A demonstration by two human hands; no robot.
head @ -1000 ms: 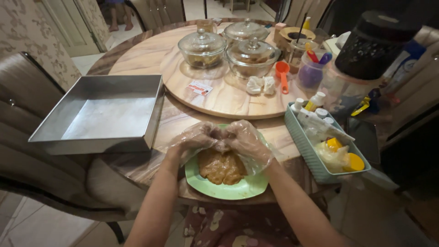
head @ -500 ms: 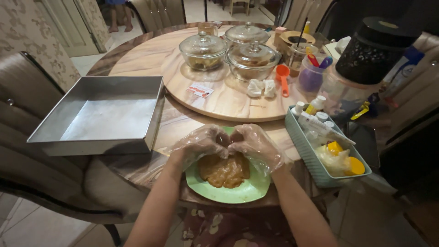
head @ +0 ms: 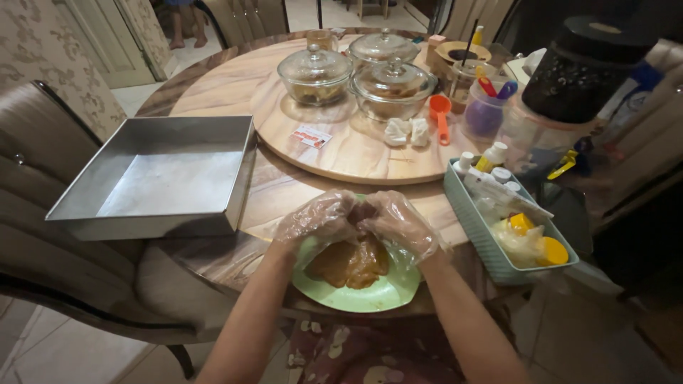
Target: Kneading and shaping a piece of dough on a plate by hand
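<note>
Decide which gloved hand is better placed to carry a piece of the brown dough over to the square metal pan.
Probably the left hand: it works the brown dough on the green plate on the side where the square metal pan sits, while the right hand would have to cross over.

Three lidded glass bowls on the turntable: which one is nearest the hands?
The front right glass bowl, beside the orange scoop; the other two sit further back.

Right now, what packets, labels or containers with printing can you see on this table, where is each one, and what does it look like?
Small flat packet: on the round wooden turntable, near its left edge; rectangular, white with red print.
Squeeze bottles: far end of the teal basket, right of the hands; pale with white caps, one yellow.
Yellow-lidded tubs: near end of that basket, partly wrapped in clear plastic.
No screens or signs in view.
</note>
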